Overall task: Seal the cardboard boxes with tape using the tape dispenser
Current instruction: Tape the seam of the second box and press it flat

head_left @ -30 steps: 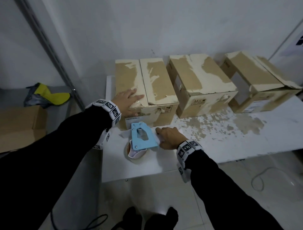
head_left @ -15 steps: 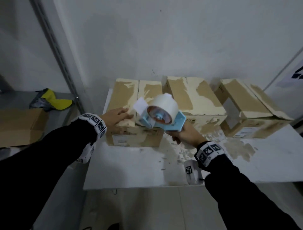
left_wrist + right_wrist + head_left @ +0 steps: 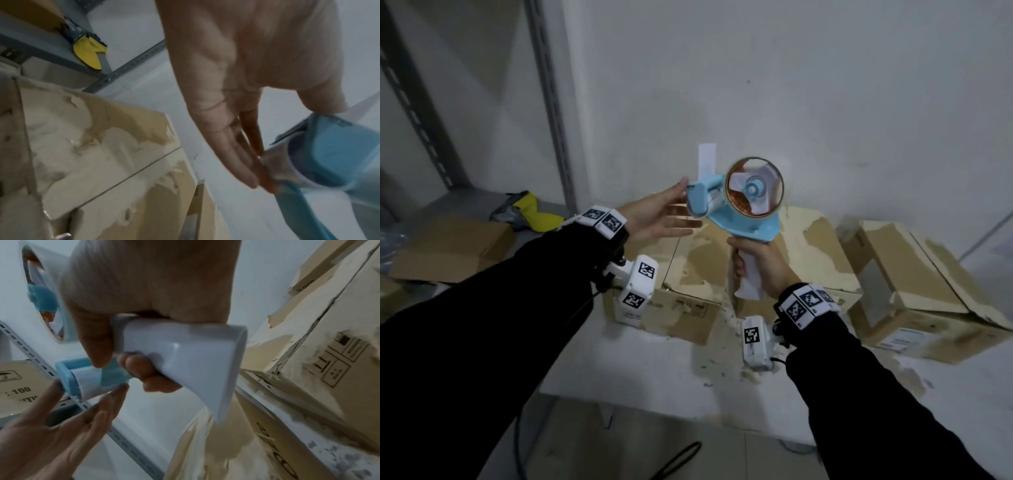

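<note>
My right hand (image 3: 760,263) grips the white handle (image 3: 185,353) of the blue tape dispenser (image 3: 743,202) and holds it upright in the air before the wall. Its tape roll faces me, and a white strip of tape (image 3: 707,161) sticks up from its front end. With straight fingers, my left hand (image 3: 657,216) reaches to that front end; the fingertips (image 3: 121,389) touch the roller head (image 3: 82,378). Three worn cardboard boxes stand on the white table (image 3: 654,370) below: left (image 3: 688,260), middle (image 3: 811,246), right (image 3: 914,274).
Torn paper bits litter the table near the boxes. A flat cardboard sheet (image 3: 448,246) and a yellow-grey item (image 3: 527,209) lie on the shelf at left, beside a metal upright (image 3: 551,102). A black cable (image 3: 674,459) lies on the floor.
My right hand picked the dispenser up off the table and raised it upright. My left hand left the left box's top and came up to the dispenser's front end.
</note>
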